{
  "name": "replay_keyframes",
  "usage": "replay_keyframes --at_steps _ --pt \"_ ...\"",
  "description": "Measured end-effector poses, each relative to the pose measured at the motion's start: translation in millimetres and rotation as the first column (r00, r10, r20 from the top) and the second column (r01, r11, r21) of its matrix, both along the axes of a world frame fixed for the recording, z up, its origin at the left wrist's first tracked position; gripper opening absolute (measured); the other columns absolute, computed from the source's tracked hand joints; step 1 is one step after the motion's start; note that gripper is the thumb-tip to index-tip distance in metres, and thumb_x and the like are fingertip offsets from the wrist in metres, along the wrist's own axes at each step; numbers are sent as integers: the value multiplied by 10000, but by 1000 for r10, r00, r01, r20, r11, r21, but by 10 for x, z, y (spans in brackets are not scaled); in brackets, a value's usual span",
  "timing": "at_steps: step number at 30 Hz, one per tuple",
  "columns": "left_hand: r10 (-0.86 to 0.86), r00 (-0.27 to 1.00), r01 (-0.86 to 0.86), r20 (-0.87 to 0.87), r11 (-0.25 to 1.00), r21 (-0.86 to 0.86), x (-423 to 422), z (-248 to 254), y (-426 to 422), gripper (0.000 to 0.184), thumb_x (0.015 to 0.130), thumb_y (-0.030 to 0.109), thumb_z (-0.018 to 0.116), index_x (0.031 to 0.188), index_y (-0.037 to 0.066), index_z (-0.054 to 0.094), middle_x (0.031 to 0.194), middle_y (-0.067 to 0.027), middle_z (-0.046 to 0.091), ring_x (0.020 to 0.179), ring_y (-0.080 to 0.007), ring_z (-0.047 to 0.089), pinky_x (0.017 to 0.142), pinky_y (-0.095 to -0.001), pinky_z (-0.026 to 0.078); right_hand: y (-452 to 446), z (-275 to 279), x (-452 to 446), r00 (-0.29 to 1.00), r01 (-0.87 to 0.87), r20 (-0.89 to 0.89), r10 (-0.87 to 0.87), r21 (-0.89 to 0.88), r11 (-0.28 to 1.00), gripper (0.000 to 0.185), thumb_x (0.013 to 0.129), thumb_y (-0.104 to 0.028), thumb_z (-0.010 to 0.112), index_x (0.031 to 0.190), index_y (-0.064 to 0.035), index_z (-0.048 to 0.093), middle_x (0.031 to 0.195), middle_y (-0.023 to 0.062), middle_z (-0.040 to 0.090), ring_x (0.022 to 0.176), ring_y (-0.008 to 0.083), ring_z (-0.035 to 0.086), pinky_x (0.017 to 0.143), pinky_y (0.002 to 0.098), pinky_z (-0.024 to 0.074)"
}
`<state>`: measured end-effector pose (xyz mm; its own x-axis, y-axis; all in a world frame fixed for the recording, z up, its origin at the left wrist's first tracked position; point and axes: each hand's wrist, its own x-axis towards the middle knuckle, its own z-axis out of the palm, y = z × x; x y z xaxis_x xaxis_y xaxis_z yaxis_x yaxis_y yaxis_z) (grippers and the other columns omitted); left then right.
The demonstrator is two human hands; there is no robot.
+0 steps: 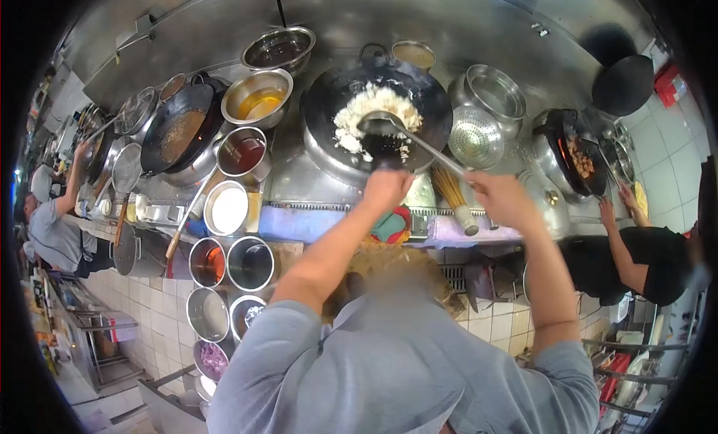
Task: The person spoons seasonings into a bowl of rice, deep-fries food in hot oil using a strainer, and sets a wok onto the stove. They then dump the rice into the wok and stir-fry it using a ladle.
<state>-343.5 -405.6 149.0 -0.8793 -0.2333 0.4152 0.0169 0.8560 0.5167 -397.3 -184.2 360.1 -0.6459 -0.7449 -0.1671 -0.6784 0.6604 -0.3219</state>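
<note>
A large black wok (321,108) sits on the steel range in front of me, with white rice (374,108) heaped in its middle and far side. My left hand (387,188) is closed at the wok's near rim, apparently around its handle, which the fingers mostly hide. In my right hand (499,198) is the long handle of a ladle (434,151). The ladle's bowl rests on the rice, inside the wok. A bundled bamboo wok brush (451,194) lies between my hands, close to the right one. Below my left hand is a green and red cloth (392,226).
Left of the wok stand bowls of oil (260,103) and dark red liquid (242,153), and several pots (211,314). A perforated strainer (476,138) is at the right. Two co-workers tend other woks, one at the left (176,135), one at the right (576,161).
</note>
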Motion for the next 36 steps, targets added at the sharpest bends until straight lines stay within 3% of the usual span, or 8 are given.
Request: replay_keyframes --at_steps 6,13,18,22,23,25,29,36 --pt "-131 980 117 152 988 98 453 346 252 291 892 349 569 797 111 705 633 -165 631 600 -369 621 624 -453 514 -18 -52 -4 996 38 -76 -51 -159 987 423 851 -94 578 1268 -134 524 1005 176 664 908 375 629 820 455 483" --pt "35 999 -31 31 993 -112 -114 15 -352 340 899 371 548 772 84 681 741 -105 663 742 -304 636 718 -428 478 355 766 89 859 391 507 -68 -564 727 474 893 -12 520 1332 -137 394 730 33 528 450 46 439 397 186 346" --pt "72 997 -70 41 997 -34 -156 -93 -313 310 889 375 569 789 106 687 782 -66 656 812 -276 612 774 -434 428 63 218 -82 260 677 697 669 -625 388 342 963 -238 509 1293 -204 426 802 44 477 430 44 389 318 171 339" --pt "262 964 -265 -41 959 -97 -92 -65 -167 291 871 399 587 802 139 699 785 -37 627 832 -246 577 779 -451 365 -463 -1553 -305 -361 827 447 818 -252 503 145 983 -237 473 1105 -201 542 821 45 506 485 44 424 348 170 366" --pt "291 956 -292 -28 953 -83 -111 -68 -169 291 867 408 591 806 147 703 783 -30 617 841 -239 566 787 -454 345 -555 -1803 -308 -374 856 558 740 -99 508 151 982 -210 471 1126 -193 512 827 57 510 483 70 428 349 196 355" --pt "295 956 -295 -8 953 -69 -91 -19 -169 281 864 402 596 810 148 705 782 -31 619 839 -244 568 769 -450 363 -826 -1858 -383 -30 844 959 282 -126 521 218 964 -182 491 1176 -170 442 810 64 513 476 119 439 368 251 361" --pt "263 964 -261 38 963 -60 -86 -31 -189 272 858 390 606 817 140 704 772 -50 617 854 -261 567 715 -439 416 -950 -1303 -567 818 428 555 -150 -412 805 321 959 -180 486 1250 -146 356 707 39 504 461 120 455 351 270 336" --pt "300 954 -300 -4 953 43 -54 -11 -146 274 851 374 619 832 109 686 840 -101 563 896 -289 547 726 -449 439 -199 -1173 -502 182 821 954 239 -281 497 310 968 -160 476 1253 -196 361 731 49 493 450 82 409 350 224 315"
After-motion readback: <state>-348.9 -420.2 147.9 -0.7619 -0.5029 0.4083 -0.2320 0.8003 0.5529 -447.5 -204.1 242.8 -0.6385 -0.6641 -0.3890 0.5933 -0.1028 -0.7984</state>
